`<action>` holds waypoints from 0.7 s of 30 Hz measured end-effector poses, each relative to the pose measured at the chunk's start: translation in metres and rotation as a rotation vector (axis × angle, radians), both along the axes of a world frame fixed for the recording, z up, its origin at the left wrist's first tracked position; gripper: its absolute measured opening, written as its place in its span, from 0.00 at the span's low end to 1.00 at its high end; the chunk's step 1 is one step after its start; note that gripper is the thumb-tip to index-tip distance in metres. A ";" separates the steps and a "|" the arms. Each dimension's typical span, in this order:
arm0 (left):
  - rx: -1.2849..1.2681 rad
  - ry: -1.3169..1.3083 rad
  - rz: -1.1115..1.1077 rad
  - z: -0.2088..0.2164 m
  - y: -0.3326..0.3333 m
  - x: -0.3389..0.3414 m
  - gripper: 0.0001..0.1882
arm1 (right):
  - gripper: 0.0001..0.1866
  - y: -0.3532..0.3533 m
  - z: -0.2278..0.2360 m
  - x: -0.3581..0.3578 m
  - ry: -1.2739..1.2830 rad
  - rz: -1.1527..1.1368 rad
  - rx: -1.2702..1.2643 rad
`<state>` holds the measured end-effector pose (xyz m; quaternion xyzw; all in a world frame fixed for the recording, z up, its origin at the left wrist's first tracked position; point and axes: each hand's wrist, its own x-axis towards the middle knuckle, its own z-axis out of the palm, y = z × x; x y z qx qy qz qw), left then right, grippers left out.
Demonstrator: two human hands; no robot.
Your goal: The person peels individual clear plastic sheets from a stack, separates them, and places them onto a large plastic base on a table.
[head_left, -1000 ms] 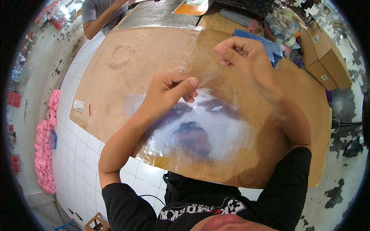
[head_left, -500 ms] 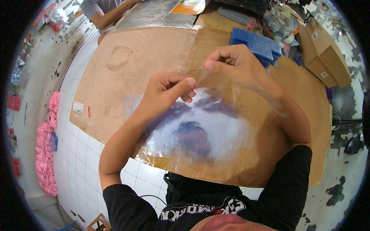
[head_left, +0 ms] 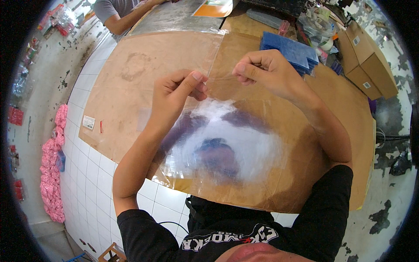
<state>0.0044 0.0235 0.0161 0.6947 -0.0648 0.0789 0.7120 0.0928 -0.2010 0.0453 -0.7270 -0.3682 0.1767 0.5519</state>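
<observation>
My left hand (head_left: 178,92) is raised over the middle of the table with thumb and fingertips pinched together. To its right, my right hand (head_left: 273,74) is also closed in a pinch, apart from the left one. Whatever clear or small thing either pinch holds cannot be made out. Below both hands lies a glossy transparent plastic sheet (head_left: 257,159), reflecting light on the brown table covering (head_left: 174,52). Just beyond my right hand sits a stack of blue flat plastic pieces (head_left: 286,46). A small clear plastic piece (head_left: 143,118) lies left of my left forearm.
A white label (head_left: 88,122) and a thin red strip (head_left: 101,126) lie near the left table edge. Cardboard boxes (head_left: 369,61) stand at the right. Across the table, a person's arm (head_left: 131,18) rests near an orange-and-white sheet (head_left: 212,8). Pink bundles (head_left: 53,179) lie on the floor.
My hands have drawn apart, the left moving left and slightly away from me. The clear film stretched between them before no longer shows there. The other person's arm has shifted slightly.
</observation>
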 end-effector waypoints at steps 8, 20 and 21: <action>-0.052 -0.068 0.144 0.001 0.002 0.003 0.16 | 0.19 -0.005 0.010 0.001 0.173 -0.102 0.055; -0.114 -0.055 0.122 0.001 0.005 0.005 0.17 | 0.13 0.000 0.007 -0.002 0.077 -0.227 0.174; -0.104 -0.046 0.098 0.000 0.005 0.005 0.16 | 0.13 -0.001 0.007 -0.001 0.079 -0.234 0.190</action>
